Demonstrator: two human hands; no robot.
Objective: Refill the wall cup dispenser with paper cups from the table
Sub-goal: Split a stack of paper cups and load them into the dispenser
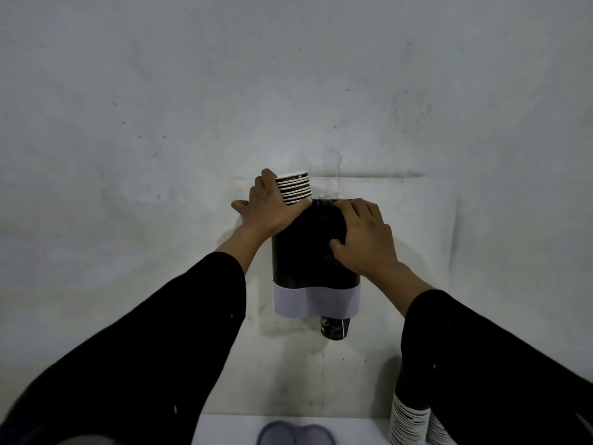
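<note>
A person in black sleeves stood facing a grey, scuffed wall [160, 91], both arms reaching up to a wall cup dispenser [308, 252] with a dark body and a pale band across its lower part. The left hand [272, 207] was curled around a short stack of nested paper cups [294, 187], rims upward, holding it at the dispenser's top left corner with the stack's lower end hidden behind the fingers. The right hand [362, 236] lay spread on the dark upper front of the dispenser, fingers bent against it and grasping nothing separate, seemingly steadying the cover. One cup [333, 327] poked out beneath the pale band at the dispensing outlet. Low at the near right, more stacked cups [407, 419] stood partly behind the right sleeve, beside the white table [224, 428], where a grey lid-like shape [295, 433] lay. The step in hand looked like feeding the stack into the top opening; the next move probably called for lining the cups up over the opening and lowering them straight in
</note>
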